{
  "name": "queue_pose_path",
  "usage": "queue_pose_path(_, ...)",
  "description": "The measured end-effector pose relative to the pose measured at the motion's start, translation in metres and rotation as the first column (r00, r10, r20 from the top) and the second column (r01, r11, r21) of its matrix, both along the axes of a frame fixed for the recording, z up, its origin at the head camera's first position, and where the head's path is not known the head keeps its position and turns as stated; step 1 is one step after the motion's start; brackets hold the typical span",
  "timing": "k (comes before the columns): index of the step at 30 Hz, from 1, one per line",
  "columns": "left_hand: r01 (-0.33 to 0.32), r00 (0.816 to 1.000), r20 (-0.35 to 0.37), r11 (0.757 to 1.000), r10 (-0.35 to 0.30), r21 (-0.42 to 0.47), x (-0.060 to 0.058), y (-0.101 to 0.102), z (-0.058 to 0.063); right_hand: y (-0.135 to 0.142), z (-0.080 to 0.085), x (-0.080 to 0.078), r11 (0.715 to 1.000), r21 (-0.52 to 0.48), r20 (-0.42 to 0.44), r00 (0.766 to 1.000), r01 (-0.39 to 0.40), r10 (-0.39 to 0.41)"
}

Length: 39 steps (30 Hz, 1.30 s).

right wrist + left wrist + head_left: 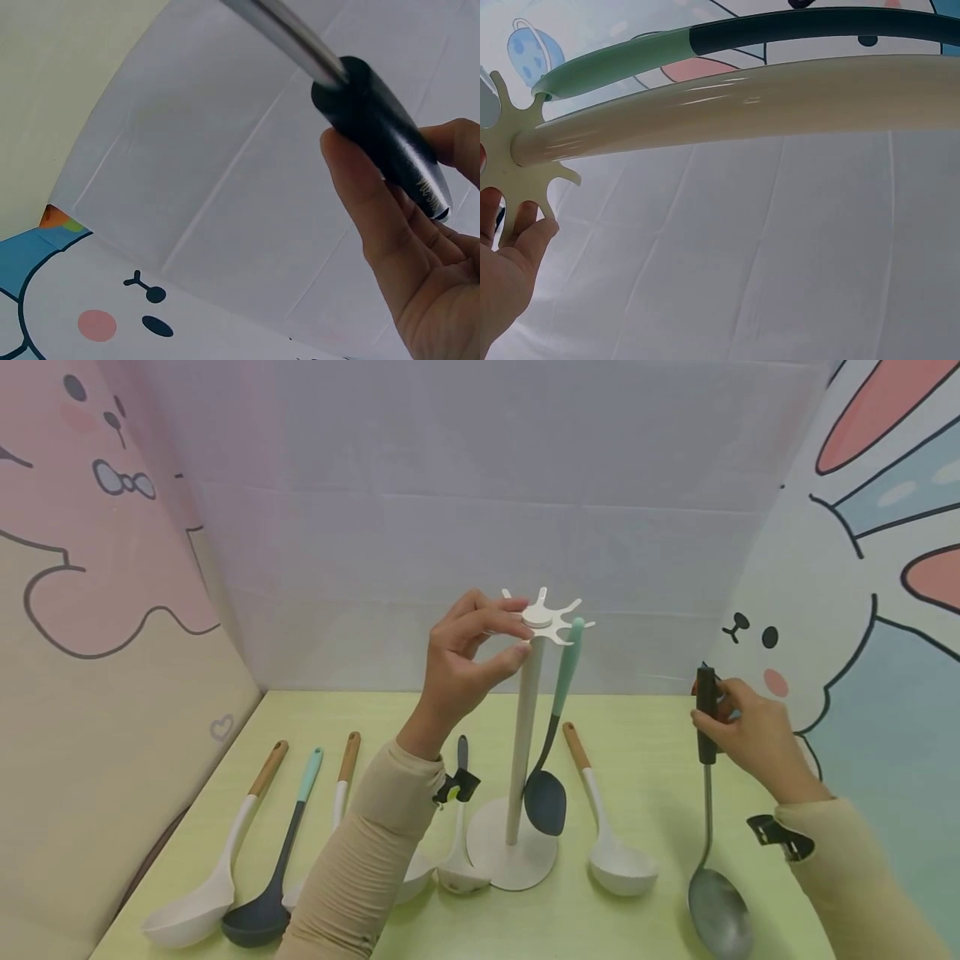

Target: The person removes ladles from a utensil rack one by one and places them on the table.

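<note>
A white utensil stand [523, 743] with a round base and a ring of hooks on top stands mid-table. My left hand [471, 639] pinches the hook plate [523, 176] at its left side between thumb and fingers. From a right-hand hook hangs a dark ladle [546, 802] with a mint handle [622, 66]. Out to the right, my right hand [753, 735] grips the black handle [382, 135] of a metal soup ladle [718, 910]. That ladle hangs upright, bowl down, near the table's right side.
On the left of the table [600, 935] lie a white ladle [202, 902] with a wooden handle and a dark ladle [266, 910] with a mint handle. More white utensils lie partly behind my left forearm. Right of the base is another white ladle [621, 868].
</note>
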<state>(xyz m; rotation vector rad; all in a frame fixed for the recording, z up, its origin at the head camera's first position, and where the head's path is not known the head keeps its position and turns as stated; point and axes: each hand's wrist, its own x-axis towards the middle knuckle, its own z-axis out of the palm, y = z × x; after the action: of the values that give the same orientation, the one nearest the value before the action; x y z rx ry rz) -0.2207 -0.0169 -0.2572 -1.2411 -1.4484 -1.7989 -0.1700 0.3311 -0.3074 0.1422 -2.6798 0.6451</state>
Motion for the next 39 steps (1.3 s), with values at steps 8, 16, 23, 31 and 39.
queue_pose_path(8,0.004,1.000,-0.005,1.000,-0.004,0.000,0.000,0.000,0.000,0.003,-0.005,-0.015,1.000,0.001,0.069,0.998,-0.003,0.003)
queue_pose_path(16,0.004,1.000,-0.010,1.000,-0.004,0.000,-0.001,0.000,-0.001,0.006,-0.013,-0.027,1.000,-0.013,0.121,0.993,0.003,-0.002)
queue_pose_path(23,0.006,1.000,-0.011,1.000,-0.006,0.003,-0.001,0.001,-0.001,0.007,-0.020,-0.038,0.998,-0.057,0.169,0.985,-0.008,0.018)
queue_pose_path(31,0.027,0.999,-0.018,1.000,-0.027,0.011,-0.001,0.002,0.000,0.007,-0.030,-0.051,0.999,-0.049,0.185,0.983,-0.010,0.019)
queue_pose_path(39,0.024,1.000,-0.014,1.000,-0.023,0.017,-0.002,0.002,-0.001,0.003,-0.038,-0.071,1.000,0.003,0.218,0.976,-0.011,0.010)
